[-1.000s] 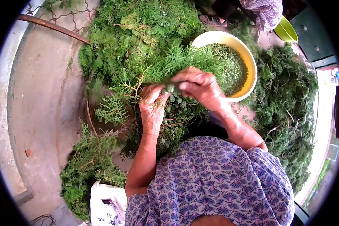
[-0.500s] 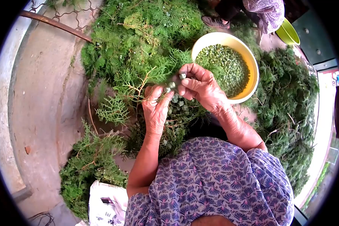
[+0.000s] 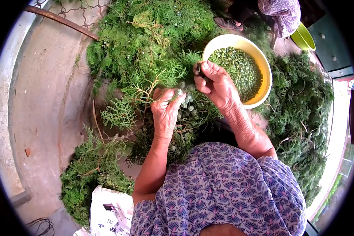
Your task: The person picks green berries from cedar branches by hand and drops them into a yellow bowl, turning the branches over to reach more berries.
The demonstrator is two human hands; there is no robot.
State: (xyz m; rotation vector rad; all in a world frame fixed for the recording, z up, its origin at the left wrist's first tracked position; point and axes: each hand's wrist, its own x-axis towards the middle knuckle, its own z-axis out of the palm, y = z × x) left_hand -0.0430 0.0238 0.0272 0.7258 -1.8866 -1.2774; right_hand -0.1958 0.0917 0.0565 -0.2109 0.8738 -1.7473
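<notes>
My left hand (image 3: 165,114) pinches a leafy conifer sprig (image 3: 152,84) between thumb and fingers. A pale green cone (image 3: 178,92) shows at its fingertips, and several more cones (image 3: 189,105) hang just beyond. My right hand (image 3: 220,84) is raised beside the basin's left rim, its fingers curled closed. What lies inside those fingers is hidden. The yellow basin (image 3: 266,74) holds a heap of small green cones (image 3: 240,70).
Cut conifer branches lie in a big pile (image 3: 145,39) ahead, another pile (image 3: 295,114) at right and a smaller one (image 3: 94,169) at lower left. A white printed sack (image 3: 110,212) lies near me. Another person's patterned clothing (image 3: 281,13) shows beside a lime-green basin (image 3: 304,37).
My right hand has moved up and right, away from my left hand, and its fingers have curled inward. The cone seen at its fingertips is out of sight. My left hand stays on the sprig.
</notes>
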